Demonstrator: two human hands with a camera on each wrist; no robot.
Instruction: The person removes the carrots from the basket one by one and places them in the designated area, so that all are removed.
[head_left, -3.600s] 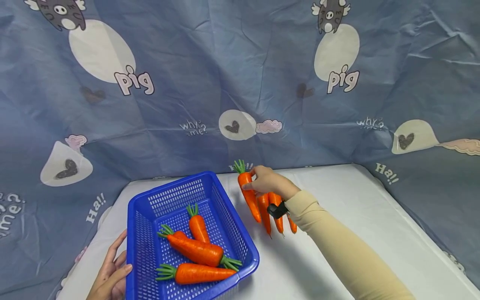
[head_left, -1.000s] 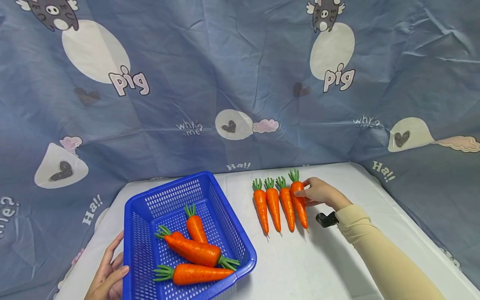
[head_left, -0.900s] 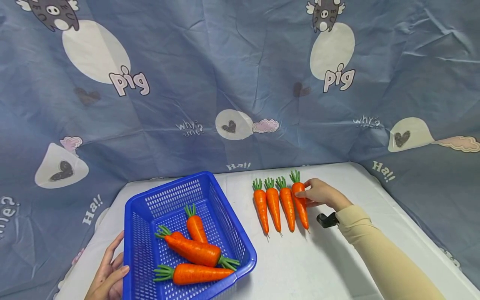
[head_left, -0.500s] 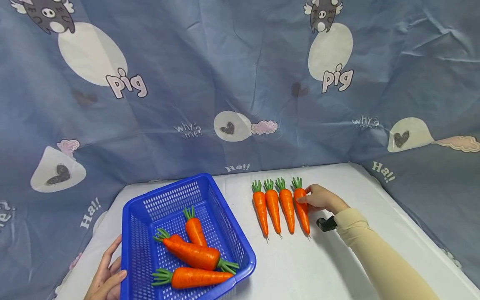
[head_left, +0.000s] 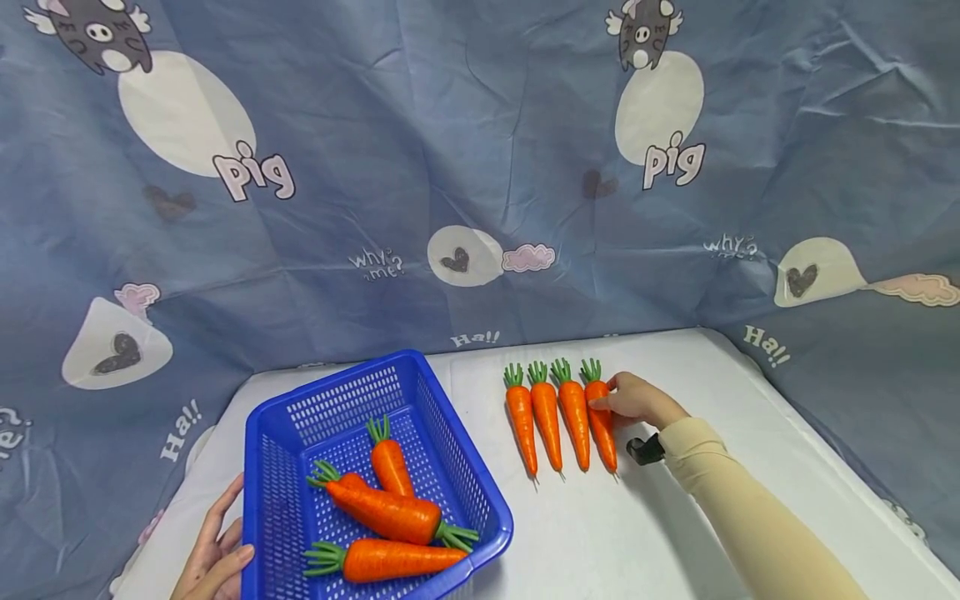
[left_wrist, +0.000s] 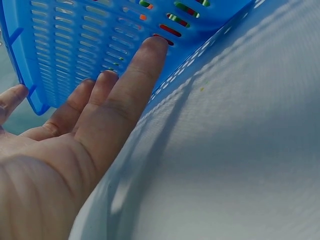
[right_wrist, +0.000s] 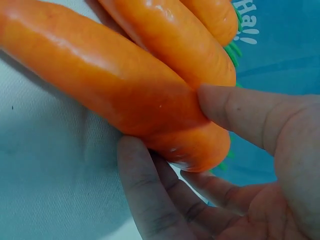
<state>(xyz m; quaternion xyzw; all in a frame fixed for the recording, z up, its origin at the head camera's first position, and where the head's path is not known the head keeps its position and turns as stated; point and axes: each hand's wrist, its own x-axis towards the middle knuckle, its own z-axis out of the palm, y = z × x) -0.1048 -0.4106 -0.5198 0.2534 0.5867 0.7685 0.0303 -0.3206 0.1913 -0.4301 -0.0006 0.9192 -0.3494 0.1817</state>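
Several orange carrots with green tops lie side by side on the white table. My right hand pinches the rightmost carrot near its top, between thumb and fingers. In the right wrist view the thumb lies on this carrot's upper side, the fingertips along its lower side by the cloth. The neighbouring carrot is close beside it. At the lower left, my left hand touches the outer wall of a blue perforated basket. Its fingers stretch along the slotted side in the left wrist view.
Inside the basket are three carrots: an upright-lying one, a slanted one and a sideways one. A blue printed cloth hangs behind the white table. The basket stands left of the carrot row.
My right hand has gone from the row's leftmost carrot to its rightmost. Over the last second it has drawn that carrot nearer, more level with the others. The left hand stays at the basket.
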